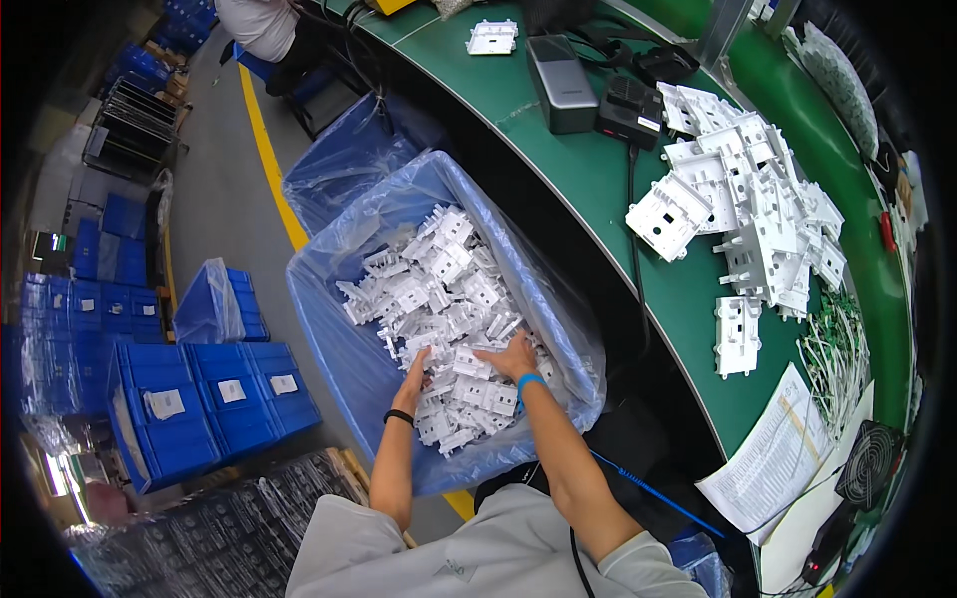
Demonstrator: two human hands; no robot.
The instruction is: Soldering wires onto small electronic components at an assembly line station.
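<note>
Both hands reach into a large blue bin lined with clear plastic (334, 344), among a heap of white plastic housings (439, 269). My left hand (412, 379), with a black band at the wrist, is at the heap's left side, fingers stretched out and partly hidden against the parts. On the right side, my right hand (512, 357), a blue band at its wrist, rests on the heap with thumb and fingers apart. Between the hands lies a white housing (471, 363), close to the right thumb. Neither hand plainly grips a part.
Right of the bin runs a green workbench (588, 179) with stacked white housings (758, 199), a grey box-shaped device (563, 85), thin cables (832, 349) and paper sheets (768, 458). Closed blue crates (214, 399) stand left. Another lined bin (349, 159) and a seated person (261, 30) are beyond.
</note>
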